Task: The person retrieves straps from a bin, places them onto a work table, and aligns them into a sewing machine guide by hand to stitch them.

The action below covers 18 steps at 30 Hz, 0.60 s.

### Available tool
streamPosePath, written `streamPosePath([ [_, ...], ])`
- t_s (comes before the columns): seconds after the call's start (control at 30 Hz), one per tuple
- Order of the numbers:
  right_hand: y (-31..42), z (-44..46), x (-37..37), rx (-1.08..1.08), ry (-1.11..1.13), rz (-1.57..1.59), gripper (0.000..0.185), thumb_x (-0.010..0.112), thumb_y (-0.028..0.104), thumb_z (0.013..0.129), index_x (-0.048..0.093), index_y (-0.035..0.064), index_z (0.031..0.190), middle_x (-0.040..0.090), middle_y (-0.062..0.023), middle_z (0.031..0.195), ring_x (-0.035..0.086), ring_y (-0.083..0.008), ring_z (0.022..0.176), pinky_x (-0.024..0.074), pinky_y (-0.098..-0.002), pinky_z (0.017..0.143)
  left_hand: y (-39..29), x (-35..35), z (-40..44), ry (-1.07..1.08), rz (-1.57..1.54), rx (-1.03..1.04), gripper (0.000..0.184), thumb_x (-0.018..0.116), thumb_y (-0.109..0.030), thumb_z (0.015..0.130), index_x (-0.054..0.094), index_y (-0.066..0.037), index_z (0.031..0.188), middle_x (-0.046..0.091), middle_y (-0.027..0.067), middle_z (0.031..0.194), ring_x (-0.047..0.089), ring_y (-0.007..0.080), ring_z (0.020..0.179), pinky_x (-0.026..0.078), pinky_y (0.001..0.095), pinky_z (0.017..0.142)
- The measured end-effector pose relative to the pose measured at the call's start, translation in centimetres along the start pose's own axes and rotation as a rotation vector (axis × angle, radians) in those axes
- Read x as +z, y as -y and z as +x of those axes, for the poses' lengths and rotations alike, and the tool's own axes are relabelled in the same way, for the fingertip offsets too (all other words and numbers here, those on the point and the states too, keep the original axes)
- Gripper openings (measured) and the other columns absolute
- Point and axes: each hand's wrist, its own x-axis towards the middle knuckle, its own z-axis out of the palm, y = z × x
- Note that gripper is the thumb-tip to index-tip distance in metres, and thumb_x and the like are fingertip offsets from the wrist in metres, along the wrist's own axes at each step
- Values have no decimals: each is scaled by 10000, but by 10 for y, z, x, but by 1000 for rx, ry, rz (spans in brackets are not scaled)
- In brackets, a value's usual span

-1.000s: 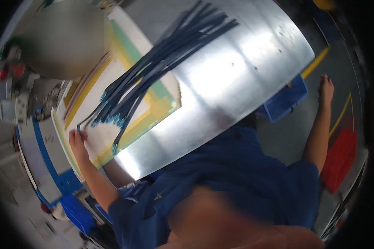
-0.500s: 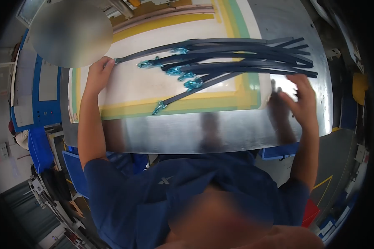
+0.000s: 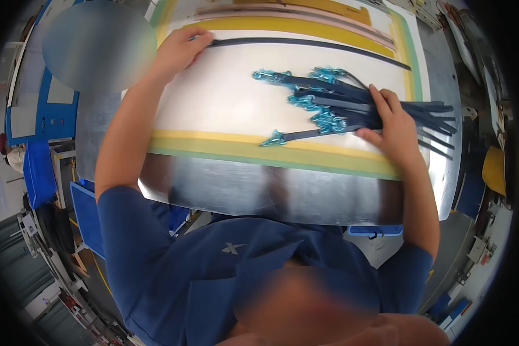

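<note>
My left hand (image 3: pixel 184 51) pinches the left end of a dark flat strap (image 3: pixel 305 42). That strap lies stretched to the right across the upper part of the white board (image 3: pixel 213 98), apart from the others. My right hand (image 3: pixel 397 130) rests over a bundle of similar straps (image 3: pixel 352 106), with thumb and fingers round its two sides. At the left ends of the bundle are metal clasps (image 3: pixel 328 120) wrapped in shiny blue film. One lower strap (image 3: pixel 305 135) in the bundle sticks out further left. Under my right palm, part of the bundle is hidden.
Yellow and green tape (image 3: pixel 236 147) borders the board on a shiny metal table (image 3: pixel 225 187). Yellow and pink strips (image 3: pixel 294 26) lie along the far side. A blue machine panel (image 3: pixel 55 118) stands at left, and a blue bin (image 3: pixel 375 230) is below the table's front edge.
My left hand has drawn one strap away from the rest to the far side of the board. My right hand has come down onto the bundle, whose straps are now gathered closer. The view has shifted.
</note>
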Motion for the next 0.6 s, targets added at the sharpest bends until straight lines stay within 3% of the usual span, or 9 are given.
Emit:
streamPosePath([
  [0.17,50,22,7,-78,19,12,892,789,520,806,476,44,1492,556,-157,1316,685,-352,1008,571,-423,853,-13,35,33,161,30,162,240,665,-259,1003,675,-59,1135,598,-25,799,543,66,704,451,239,611],
  [0.37,81,54,-10,-188,135,180,810,752,559,838,555,17,1406,600,-159,1262,704,-352,949,582,-426,828,-46,66,63,271,-1,291,242,663,-158,953,686,-42,1165,659,-1,873,595,87,782,490,246,700],
  [0.4,80,63,-13,-206,81,184,666,754,511,856,630,55,1324,633,-128,1209,706,-350,938,582,-427,822,-47,71,65,187,71,419,235,655,-123,937,696,-40,1153,665,1,879,604,96,797,497,258,722],
  [0.43,79,75,-18,-206,82,184,666,754,511,856,630,55,1324,633,-128,1209,706,-350,938,582,-427,822,-48,76,66,101,145,543,234,646,-88,922,707,-39,1142,670,4,885,612,105,812,504,270,743],
  [0.5,71,104,-25,-131,-214,53,499,752,409,883,675,94,1262,644,-99,1239,707,-352,944,578,-434,827,-49,85,65,84,137,555,213,648,-66,909,713,-41,1110,678,7,906,622,119,827,509,283,765],
  [0.53,60,122,-18,-127,-212,50,499,752,409,883,675,94,1262,644,-99,1239,707,-352,944,578,-434,827,-50,90,65,68,131,569,195,649,-44,897,719,-42,1079,686,11,926,631,132,842,514,296,786],
  [0.57,45,144,-8,-214,-340,-60,454,750,358,887,675,104,1255,651,-103,1252,710,-350,942,576,-433,827,-49,94,66,72,128,574,195,649,-44,897,719,-42,1079,686,11,926,631,132,842,514,296,786],
  [0.6,36,163,0,-301,-464,-173,413,747,307,891,676,113,1248,657,-106,1264,712,-347,939,574,-432,827,-45,97,70,21,150,739,190,656,-30,880,714,-42,1061,694,29,951,648,161,846,523,308,787],
])
